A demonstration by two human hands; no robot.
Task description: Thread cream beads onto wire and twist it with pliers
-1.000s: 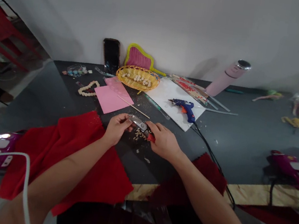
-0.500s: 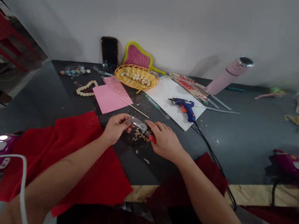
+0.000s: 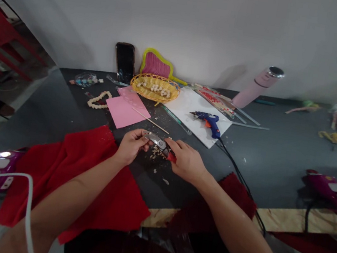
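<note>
My right hand (image 3: 189, 161) is wrapped round the red handles of a pair of pruning shears (image 3: 156, 140). The metal blades point left, toward my left hand (image 3: 132, 145). That hand is closed in a pinch at the blade tips, with a tiny pale bit showing by the fingertips; what it holds is too small to make out. Below the shears lies a scatter of small pale cut pieces (image 3: 155, 153) on the dark table. A thin wooden stick (image 3: 153, 123) rests just beyond my hands, partly over pink paper (image 3: 125, 111).
A blue glue gun (image 3: 209, 122) lies on white paper (image 3: 187, 104), its cord trailing to the front edge. Behind are a yellow basket (image 3: 136, 90), a phone (image 3: 125, 61) and a pink flask (image 3: 256, 89). A heart-shaped ring (image 3: 99, 100) and red cloth (image 3: 86, 165) lie left.
The view shifts very slightly. Both hands and the shears keep almost the same pose over the cut pieces.
</note>
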